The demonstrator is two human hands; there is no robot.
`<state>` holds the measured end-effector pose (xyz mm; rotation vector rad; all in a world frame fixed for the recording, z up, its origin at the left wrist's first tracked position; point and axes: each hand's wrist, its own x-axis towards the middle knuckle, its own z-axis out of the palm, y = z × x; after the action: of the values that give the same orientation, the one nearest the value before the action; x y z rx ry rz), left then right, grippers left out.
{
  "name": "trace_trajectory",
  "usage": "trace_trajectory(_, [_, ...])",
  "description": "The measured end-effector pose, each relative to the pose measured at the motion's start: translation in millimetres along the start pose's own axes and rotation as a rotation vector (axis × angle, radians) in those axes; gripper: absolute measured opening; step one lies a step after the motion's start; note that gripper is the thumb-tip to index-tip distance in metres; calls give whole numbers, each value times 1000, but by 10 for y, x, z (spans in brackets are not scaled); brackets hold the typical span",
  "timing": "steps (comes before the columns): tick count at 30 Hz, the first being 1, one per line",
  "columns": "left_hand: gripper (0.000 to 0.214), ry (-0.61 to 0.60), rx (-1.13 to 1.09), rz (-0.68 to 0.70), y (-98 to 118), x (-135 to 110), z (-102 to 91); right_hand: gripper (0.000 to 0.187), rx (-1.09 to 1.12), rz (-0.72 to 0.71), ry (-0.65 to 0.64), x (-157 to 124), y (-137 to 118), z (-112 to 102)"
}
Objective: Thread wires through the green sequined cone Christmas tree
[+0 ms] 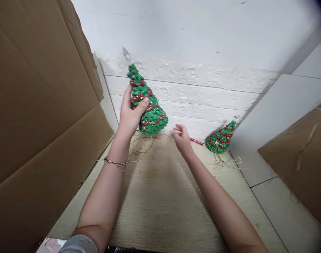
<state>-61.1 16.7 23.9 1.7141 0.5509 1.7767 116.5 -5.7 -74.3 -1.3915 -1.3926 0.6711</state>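
My left hand grips a small green sequinned Christmas tree with red garlands, holding it tilted above the beige mat; straw-like strands hang from its base. My right hand hovers just right of that tree, fingers loosely curled, and seems to pinch a thin strand. A second green tree leans against the white wall at the right, apart from both hands.
A large cardboard sheet stands along the left. More cardboard lies at the right on white floor tiles. A white brick-pattern wall closes the back. A red pen-like stick lies between the trees.
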Motion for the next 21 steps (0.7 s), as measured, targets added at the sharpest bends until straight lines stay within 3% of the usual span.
trace_trajectory(4, [81,209,139,117,108,-2,-97,23,-295,-30,-270,-89,122,236])
trace_trajectory(8, [76,158,171,-73,233,-88,-141,22,-403,-106,-413,-239,119,518])
trace_trajectory(10, [76,165,185,-74,254,-107,-160,29,-459,-126,-458,-274,97,625])
trace_trajectory(15, [76,388,389,149,244,-68,-188,21,-600,-138,-487,-246,59,779])
trace_trajectory(21, [67,427,501,133,273,-44,-152,19,-629,-110,-428,-216,66,837])
